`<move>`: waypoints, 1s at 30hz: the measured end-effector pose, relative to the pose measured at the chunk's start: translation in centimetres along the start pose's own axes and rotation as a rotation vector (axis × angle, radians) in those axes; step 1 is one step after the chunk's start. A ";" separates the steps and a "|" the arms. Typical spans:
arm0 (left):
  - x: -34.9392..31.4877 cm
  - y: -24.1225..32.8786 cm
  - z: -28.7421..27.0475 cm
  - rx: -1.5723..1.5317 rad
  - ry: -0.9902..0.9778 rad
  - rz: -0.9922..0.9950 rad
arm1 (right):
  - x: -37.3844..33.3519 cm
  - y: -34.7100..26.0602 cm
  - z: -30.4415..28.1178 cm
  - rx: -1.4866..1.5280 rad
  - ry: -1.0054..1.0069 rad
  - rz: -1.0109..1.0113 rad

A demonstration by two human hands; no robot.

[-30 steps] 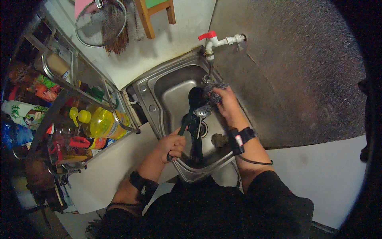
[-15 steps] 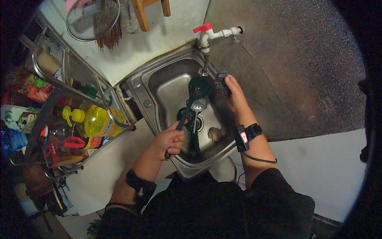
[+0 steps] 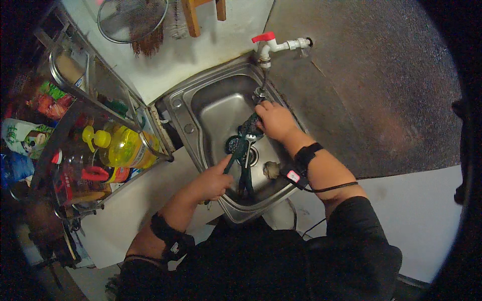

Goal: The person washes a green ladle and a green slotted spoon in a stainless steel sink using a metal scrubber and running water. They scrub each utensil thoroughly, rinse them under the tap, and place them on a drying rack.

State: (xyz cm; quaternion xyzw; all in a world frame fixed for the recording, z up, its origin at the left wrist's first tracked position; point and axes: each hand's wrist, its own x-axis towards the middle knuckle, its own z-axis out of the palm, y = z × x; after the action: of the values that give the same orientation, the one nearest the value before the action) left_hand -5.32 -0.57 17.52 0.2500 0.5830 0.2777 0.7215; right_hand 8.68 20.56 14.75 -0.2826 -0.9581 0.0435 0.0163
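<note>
In the sink (image 3: pixel 228 103), my left hand (image 3: pixel 213 181) is closed round the handle of a dark green ladle (image 3: pixel 234 159), which slants up and away over the basin. My right hand (image 3: pixel 277 120) bends over the ladle's bowl, fingers curled on a dark steel wool scrubber (image 3: pixel 258 123) pressed against it; the hand partly hides both. Below the ladle lie a dark perforated utensil (image 3: pixel 233 144) and a metal utensil with a slotted head (image 3: pixel 250 139), near the drain. A brownish lump (image 3: pixel 271 169), perhaps a sponge, sits at the basin's right side.
A white tap (image 3: pixel 266 52) with a red handle rises behind the sink. At left, a metal rack (image 3: pixel 93 108) holds a yellow pump bottle (image 3: pixel 125 146) and other bottles and packages. A mesh strainer (image 3: pixel 131 20) hangs on the wall. Dark sheeting (image 3: pixel 366 100) covers the right side.
My right hand has moved left from the basin's right edge onto the ladle's bowl, bringing the scrubber against it. The ladle's bowl has turned and sits lower; my left hand keeps its hold.
</note>
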 end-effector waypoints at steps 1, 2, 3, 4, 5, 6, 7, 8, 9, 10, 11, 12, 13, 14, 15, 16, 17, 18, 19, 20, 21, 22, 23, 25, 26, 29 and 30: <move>-0.1 0.0 -0.1 -0.059 0.003 0.004 | 0.1 0.1 0.7 0.055 0.049 0.079; -0.1 0.0 -0.3 -0.084 0.012 0.020 | 0.3 0.3 1.5 0.119 0.129 0.137; -0.2 0.0 -0.4 -0.109 0.021 0.034 | 0.3 0.5 2.4 0.209 0.135 0.230; -0.3 0.0 -0.5 -0.151 0.014 0.045 | 0.2 0.6 3.3 0.307 0.174 0.301; -0.3 -0.1 -0.6 -0.193 0.007 0.055 | 0.3 0.6 4.1 0.403 0.227 0.360; -0.3 -0.1 -0.6 -0.223 -0.001 0.065 | 0.2 0.4 5.0 0.533 0.279 0.429; -0.2 -0.2 -0.6 -0.268 -0.001 0.066 | 0.2 0.0 5.9 0.661 0.347 0.484; -0.2 -0.3 -0.5 -0.301 -0.001 0.063 | 0.2 -0.5 6.6 0.790 0.374 0.606; -0.1 -0.4 -0.4 -0.300 0.002 0.065 | 0.4 -1.0 7.1 1.101 0.308 0.776; 0.0 -0.5 -0.3 -0.380 0.001 0.065 | 0.2 -1.5 7.5 1.391 0.316 0.819; 0.2 -0.6 0.0 -0.427 0.004 0.073 | 0.0 -2.4 8.0 1.692 0.293 0.924; 0.5 -0.8 0.2 -0.474 0.007 0.083 | -0.2 -2.9 8.1 2.066 0.203 1.005; 0.8 -0.9 0.3 -0.472 0.031 0.086 | 0.1 -3.1 8.1 2.056 0.155 1.026; 1.1 -1.0 0.3 -0.469 0.055 0.087 | 0.1 -3.2 8.0 2.033 0.159 1.026; 1.3 -1.0 0.2 -0.449 0.083 0.089 | 0.3 -3.2 7.8 2.019 0.135 1.026; 1.5 -1.2 0.1 -0.448 0.090 0.084 | 0.3 -3.0 7.5 2.005 0.120 0.987; 1.7 -1.3 -0.2 -0.430 0.098 0.080 | 0.5 -2.7 7.1 1.665 0.195 0.908; 1.9 -1.4 -0.4 -0.413 0.106 0.077 | 0.7 -2.4 6.6 1.323 0.268 0.785; 2.1 -1.5 -0.6 -0.330 0.095 0.073 | 0.9 -2.2 6.1 0.987 0.276 0.727; 2.2 -1.6 -0.9 -0.249 0.084 0.067 | 0.9 -2.0 5.6 0.714 0.349 0.534; 2.3 -1.6 -1.2 -0.166 0.072 0.062 | 0.8 -1.7 4.8 0.447 0.367 0.409; 2.4 -1.5 -1.4 -0.014 0.127 0.094 | 0.7 -1.4 4.1 0.168 0.436 0.246; 2.4 -1.4 -1.5 0.137 0.182 0.124 | 0.9 -1.4 3.4 0.048 0.456 0.102; 2.2 -1.0 -1.6 0.353 0.252 0.147 | 1.2 -1.6 2.2 -0.045 0.328 -0.017; 1.9 -0.8 -1.8 0.418 0.267 0.139 | 1.3 -1.8 1.8 -0.090 0.295 -0.097; 1.0 0.0 -2.0 0.446 0.236 0.106 | 1.0 -2.1 1.4 -0.126 0.283 -0.176; 0.8 0.2 -1.9 0.427 0.213 0.094 | 1.0 -2.1 1.5 -0.107 0.290 -0.194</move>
State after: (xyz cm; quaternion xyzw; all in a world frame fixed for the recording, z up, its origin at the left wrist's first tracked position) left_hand -7.08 0.18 16.73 0.3930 0.6892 0.2060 0.5729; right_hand 6.66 19.25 13.50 -0.1924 -0.9695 -0.0504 0.1433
